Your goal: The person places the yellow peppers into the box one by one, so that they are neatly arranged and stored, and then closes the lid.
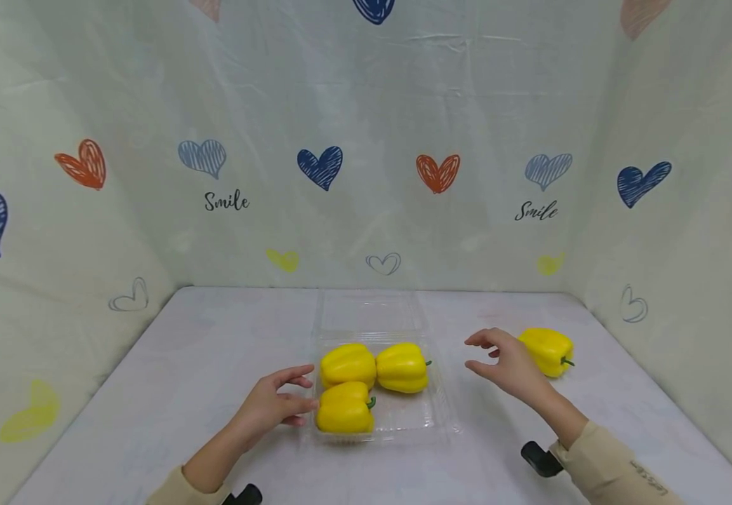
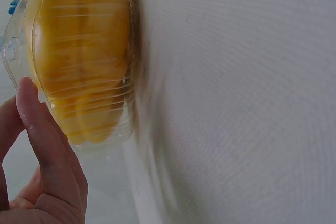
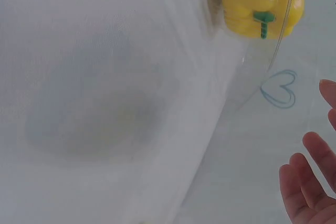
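Observation:
A transparent plastic clamshell box [image 1: 403,422] lies in the middle of the table, its lid [image 1: 368,312] folded back. Inside are three yellow bell peppers: one at the back left [image 1: 347,365], one at the back right [image 1: 401,368] and one at the front left [image 1: 344,408]. My left hand [image 1: 264,407] is at the box's left side, fingers loosely extended; in the left wrist view a fingertip [image 2: 26,90] is right at the rim. My right hand [image 1: 507,365] is held to the right of the box, thumb and fingers apart, holding nothing. It overlaps a fourth yellow bell pepper [image 1: 547,351].
The white table [image 1: 214,337] is enclosed at the back and sides by a pale curtain [image 1: 372,105] printed with hearts and the word "Smile". The fourth pepper lies outside the box, toward the table's right edge. Black wrist devices [image 1: 540,459] sit near both sleeves.

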Demonstrator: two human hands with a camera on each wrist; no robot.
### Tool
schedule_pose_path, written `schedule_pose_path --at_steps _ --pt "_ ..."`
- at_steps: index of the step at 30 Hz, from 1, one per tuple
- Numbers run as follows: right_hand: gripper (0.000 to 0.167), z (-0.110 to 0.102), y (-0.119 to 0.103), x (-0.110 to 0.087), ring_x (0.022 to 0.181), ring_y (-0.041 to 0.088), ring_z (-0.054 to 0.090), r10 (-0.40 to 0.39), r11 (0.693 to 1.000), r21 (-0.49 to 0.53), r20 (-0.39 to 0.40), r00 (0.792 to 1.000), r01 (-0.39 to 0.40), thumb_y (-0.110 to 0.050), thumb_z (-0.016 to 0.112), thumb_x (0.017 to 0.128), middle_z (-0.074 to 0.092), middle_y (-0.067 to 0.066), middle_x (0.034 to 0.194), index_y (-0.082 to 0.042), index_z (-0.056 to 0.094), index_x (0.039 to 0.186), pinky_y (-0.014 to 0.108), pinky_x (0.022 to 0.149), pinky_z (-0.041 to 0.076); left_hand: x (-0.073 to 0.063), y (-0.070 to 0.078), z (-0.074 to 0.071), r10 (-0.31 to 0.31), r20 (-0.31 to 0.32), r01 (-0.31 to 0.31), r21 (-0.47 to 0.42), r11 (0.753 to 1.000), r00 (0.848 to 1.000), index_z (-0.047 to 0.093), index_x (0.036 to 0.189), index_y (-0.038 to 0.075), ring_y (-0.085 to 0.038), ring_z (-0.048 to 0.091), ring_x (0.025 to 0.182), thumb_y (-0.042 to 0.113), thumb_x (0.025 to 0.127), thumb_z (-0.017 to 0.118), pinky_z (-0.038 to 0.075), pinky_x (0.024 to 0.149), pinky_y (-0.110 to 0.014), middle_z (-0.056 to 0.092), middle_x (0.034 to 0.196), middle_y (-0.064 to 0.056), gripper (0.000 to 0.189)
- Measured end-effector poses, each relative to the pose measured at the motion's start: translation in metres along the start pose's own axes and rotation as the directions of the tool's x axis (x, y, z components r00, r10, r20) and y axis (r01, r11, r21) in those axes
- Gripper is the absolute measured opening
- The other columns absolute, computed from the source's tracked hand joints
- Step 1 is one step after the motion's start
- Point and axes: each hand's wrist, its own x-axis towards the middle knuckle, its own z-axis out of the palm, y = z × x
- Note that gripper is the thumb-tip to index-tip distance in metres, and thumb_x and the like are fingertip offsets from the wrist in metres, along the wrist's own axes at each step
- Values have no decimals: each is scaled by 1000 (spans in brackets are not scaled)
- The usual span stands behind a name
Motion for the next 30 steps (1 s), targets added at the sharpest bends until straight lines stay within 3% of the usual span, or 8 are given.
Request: schedule_pose_path --at_steps 8,16,22,30 --pt "27 -12 22 -3 89 27 55 8 998 -67 -51 999 -12 -4 75 76 62 10 99 -1 64 101 43 76 51 0 -1 -1 7 13 -6 -4 1000 1000 52 132 8 -21 58 64 14 72 80 56 63 -33 54 111 -10 66" --pt "25 -23 47 -5 95 33 54 48 996 -78 -42 998 -51 -4 74 76 62 15 100 0 64 99 51 81 48 0 -1 0 11 2 -11 3 1000 1000 52 131 7 -22 58 62 11 73 80 56 63 -35 54 110 -10 65" --pt "25 -30 66 -6 100 39 49 31 992 -118 -61 998 -38 -3 75 75 61 18 102 2 65 99 55 86 43 1 -2 1 7 -3 -7 1 1000 1000 52 132 7 -22 58 62 10 73 79 56 62 -35 55 110 -10 65" --pt "24 -39 81 -8 93 43 45 -63 976 -213 -106 992 39 1 77 69 59 20 96 1 66 90 55 82 37 2 -2 1 0 -11 0 9 1000 1000 53 131 9 -22 58 63 12 72 80 56 62 -34 55 110 -10 65"
